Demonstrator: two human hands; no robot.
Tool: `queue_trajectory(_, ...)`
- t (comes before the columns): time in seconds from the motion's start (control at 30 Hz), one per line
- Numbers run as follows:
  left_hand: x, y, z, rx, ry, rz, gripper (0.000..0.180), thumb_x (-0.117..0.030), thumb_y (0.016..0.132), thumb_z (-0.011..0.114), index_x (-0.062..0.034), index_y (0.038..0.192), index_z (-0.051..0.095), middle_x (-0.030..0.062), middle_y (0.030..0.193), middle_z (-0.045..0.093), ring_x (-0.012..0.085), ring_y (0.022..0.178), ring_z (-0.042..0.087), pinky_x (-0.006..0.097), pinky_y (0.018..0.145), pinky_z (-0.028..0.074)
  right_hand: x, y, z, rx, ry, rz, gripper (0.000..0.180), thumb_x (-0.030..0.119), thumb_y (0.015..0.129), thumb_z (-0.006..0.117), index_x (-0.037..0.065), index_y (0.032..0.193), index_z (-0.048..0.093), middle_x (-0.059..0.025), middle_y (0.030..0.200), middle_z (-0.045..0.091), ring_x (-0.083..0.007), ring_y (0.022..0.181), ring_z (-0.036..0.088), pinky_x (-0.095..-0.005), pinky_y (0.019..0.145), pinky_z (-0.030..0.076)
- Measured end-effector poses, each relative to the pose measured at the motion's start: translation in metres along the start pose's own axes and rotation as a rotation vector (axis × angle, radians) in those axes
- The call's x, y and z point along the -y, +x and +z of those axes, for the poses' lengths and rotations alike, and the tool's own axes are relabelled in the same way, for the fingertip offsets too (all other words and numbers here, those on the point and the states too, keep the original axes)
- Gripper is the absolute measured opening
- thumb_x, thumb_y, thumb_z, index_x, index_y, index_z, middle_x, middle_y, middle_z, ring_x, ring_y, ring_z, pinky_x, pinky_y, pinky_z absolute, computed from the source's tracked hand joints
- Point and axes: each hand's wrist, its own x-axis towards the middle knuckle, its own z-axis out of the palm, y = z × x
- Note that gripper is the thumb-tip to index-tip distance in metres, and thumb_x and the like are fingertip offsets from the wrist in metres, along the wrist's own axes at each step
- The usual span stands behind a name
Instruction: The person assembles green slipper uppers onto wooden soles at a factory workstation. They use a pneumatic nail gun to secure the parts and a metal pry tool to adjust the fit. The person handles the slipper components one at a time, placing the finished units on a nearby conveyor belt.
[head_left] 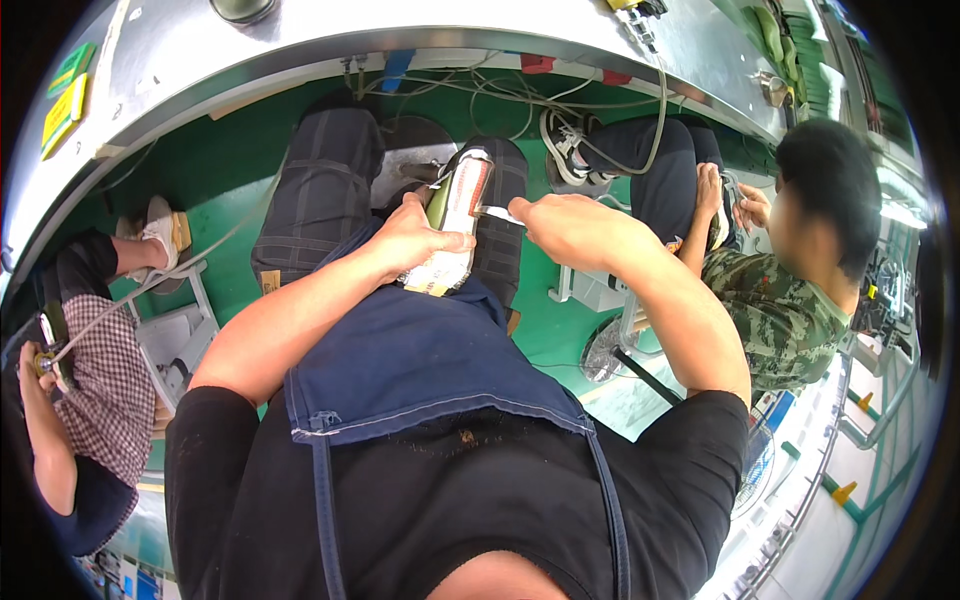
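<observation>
- Head view: the left hand [415, 238] wraps its fingers around a white, red-trimmed sports shoe with a pale tan sole [455, 225], holding it on the lap over a dark blue denim apron [420, 350].
- The right hand [570, 228] is closed in a pinch on a thin, pale, flat strip-like tool or tab [498, 213], whose tip meets the shoe's side near the sole edge; what exactly it is cannot be told.
- The shoe looks light, with a soft, yielding upper and a stiffer rubbery sole; the firm grip point seems to be the mid-body, where the palm already clamps it, since the upper would likely buckle if squeezed at the toe.
- The thin piece looks flimsy and easy to bend or let slip.
- Room is tight: the curved grey metal workbench [480, 35] edge lies just beyond the knees, with loose pale cables [520, 95] hanging beneath it.
- A person in a camouflage shirt [785, 310] sits close on the right, and a person in a checked shirt [105, 385] on the left, so sideways elbow room is limited; the green floor [225, 190] between the legs is the freest space.
</observation>
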Motion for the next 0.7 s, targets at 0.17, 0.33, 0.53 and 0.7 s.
queue_trajectory(0.17,0.001,0.005,-0.008,0.128,-0.087,-0.038,0.084,-0.037,0.083,0.090,0.0146,0.135,0.049,0.0243,0.118,0.070,0.0284,0.105,0.073,0.039,0.089,0.061,0.010,0.004,0.015,-0.105,-0.277,-0.062,0.023,0.006,0.093,0.061,-0.002,0.115,0.059,-0.0193,0.085,0.074,-0.0384,0.084,0.076,-0.0489,0.071,0.059)
queue_trajectory(0.33,-0.030,0.022,-0.027,0.226,0.218,-0.269,0.088,-0.075,0.092,0.062,0.0056,0.126,0.070,0.0217,0.114,0.075,0.0335,0.098,0.077,0.048,0.076,0.065,0.019,0.000,0.034,-0.240,-0.403,-0.059,0.021,0.011,0.091,0.065,-0.001,0.107,0.059,-0.0114,0.076,0.073,-0.0303,0.075,0.077,-0.0414,0.062,0.058)
queue_trajectory(0.53,-0.047,0.038,-0.004,0.207,0.551,-0.241,0.077,-0.068,0.094,0.065,0.0053,0.115,0.074,0.0200,0.100,0.078,0.0312,0.084,0.079,0.045,0.062,0.065,0.044,-0.001,0.063,-0.367,-0.628,0.078,0.027,0.018,0.088,0.069,0.000,0.107,0.064,-0.0030,0.078,0.071,-0.0180,0.071,0.072,-0.0378,0.057,0.050)
queue_trajectory(0.7,-0.046,0.037,0.000,0.162,0.551,-0.231,0.063,-0.056,0.098,0.067,0.0052,0.111,0.074,0.0182,0.094,0.078,0.0275,0.077,0.079,0.041,0.056,0.064,0.076,-0.003,0.074,-0.330,-0.799,0.254,0.038,0.019,0.089,0.069,-0.005,0.118,0.064,-0.0052,0.084,0.070,-0.0174,0.075,0.069,-0.0385,0.056,0.047)
